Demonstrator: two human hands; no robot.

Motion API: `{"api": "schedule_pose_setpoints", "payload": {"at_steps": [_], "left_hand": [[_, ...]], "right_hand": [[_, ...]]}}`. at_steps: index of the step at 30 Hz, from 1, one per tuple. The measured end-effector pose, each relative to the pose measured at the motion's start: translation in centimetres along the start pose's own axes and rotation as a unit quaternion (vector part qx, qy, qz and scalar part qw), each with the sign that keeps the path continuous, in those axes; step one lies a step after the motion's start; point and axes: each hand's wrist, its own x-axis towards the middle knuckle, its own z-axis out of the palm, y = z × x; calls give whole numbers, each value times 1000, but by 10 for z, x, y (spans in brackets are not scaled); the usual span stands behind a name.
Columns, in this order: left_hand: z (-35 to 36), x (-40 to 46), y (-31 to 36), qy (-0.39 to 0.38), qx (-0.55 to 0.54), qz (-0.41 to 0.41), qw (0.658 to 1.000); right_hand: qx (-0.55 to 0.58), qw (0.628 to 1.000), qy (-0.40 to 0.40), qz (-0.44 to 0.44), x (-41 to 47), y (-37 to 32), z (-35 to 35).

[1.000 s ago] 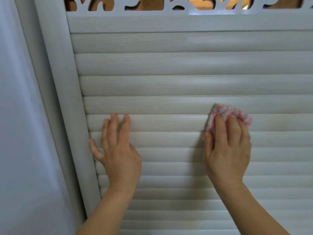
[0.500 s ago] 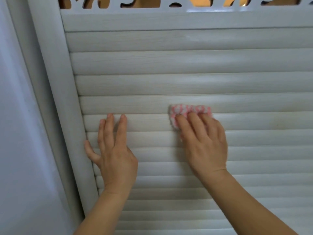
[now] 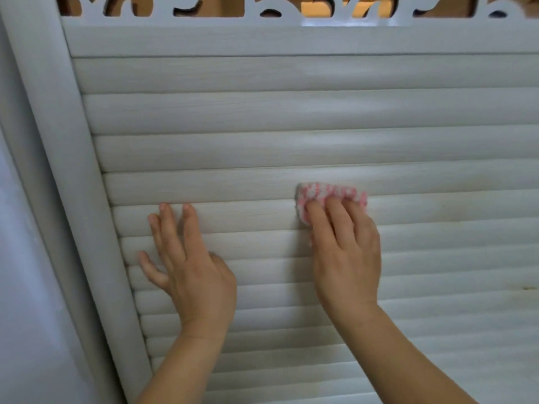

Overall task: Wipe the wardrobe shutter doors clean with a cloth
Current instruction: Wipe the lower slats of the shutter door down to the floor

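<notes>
1. Whitewashed, wood-grain horizontal slats of the wardrobe shutter door (image 3: 291, 112) fill the head view, bordered on the left by a rounded white door frame post (image 3: 73, 170) and topped by a white carved fretwork panel (image 3: 291, 10) with brown showing through its cut-outs.
2. Left hand (image 3: 189, 263) lies flat on the slats just beside the post, fingers straight and spread, holding nothing.
3. Right hand (image 3: 347, 252) presses a folded pink-and-white checked cloth (image 3: 326, 195) against a slat with straight fingers; the cloth peeks out above the fingertips, near the door's middle.
4. Faint dark smudges (image 3: 528, 288) mark slats at the right.
</notes>
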Motion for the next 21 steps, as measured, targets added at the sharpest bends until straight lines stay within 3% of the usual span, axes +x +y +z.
{"api": "schedule_pose_setpoints", "payload": {"at_steps": [3, 5, 10, 12, 18, 21], "left_hand": [[0, -4, 2, -9, 4, 51, 999], [1, -9, 4, -24, 17, 110, 994], [4, -14, 11, -32, 13, 116, 993], [4, -14, 12, -32, 11, 109, 993], [-1, -9, 8, -28, 17, 113, 993], [-3, -9, 8, -33, 27, 111, 993]], "right_hand": [[4, 999, -11, -38, 5, 12, -3], [-9, 1000, -14, -19, 6, 37, -8], [13, 984, 42, 171, 9, 80, -19], [25, 976, 60, 206, 20, 80, -14], [33, 995, 53, 73, 41, 1, 10], [87, 996, -4, -16, 20, -45, 12]]}}
